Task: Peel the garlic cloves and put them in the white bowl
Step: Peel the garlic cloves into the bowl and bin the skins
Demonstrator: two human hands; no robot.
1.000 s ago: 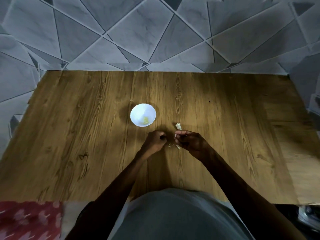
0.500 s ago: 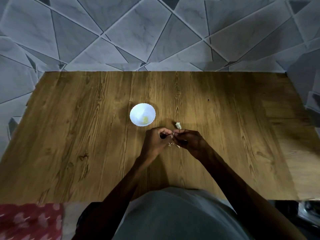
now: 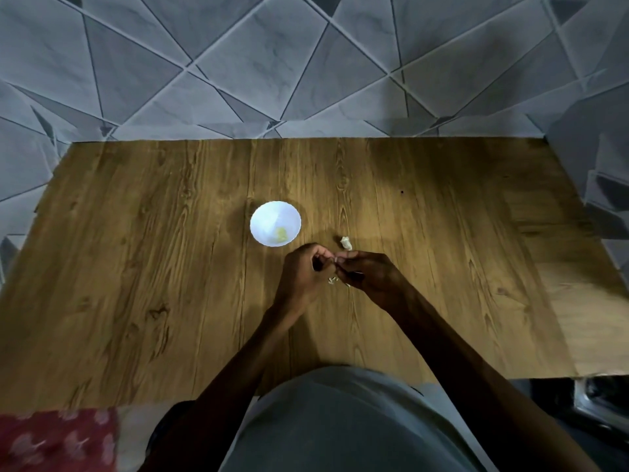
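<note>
Clove (image 3: 335, 264) pinched by left hand (image 3: 303, 272) and right hand (image 3: 369, 276), mid-peel; next likely strip skin, then drop into bowl (image 3: 265, 215) at 11 o'clock.

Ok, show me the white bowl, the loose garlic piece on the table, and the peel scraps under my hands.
white bowl (image 3: 268, 215), head view, bare inner wall.
garlic piece (image 3: 346, 243), head view, its middle.
peel scraps (image 3: 331, 280), head view, the leftmost scrap.

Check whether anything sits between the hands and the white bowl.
Nothing visible: only bare table separates the left hand and right hand, pinching a garlic clove, from the white bowl. A loose garlic piece lies aside, rightward.
</note>
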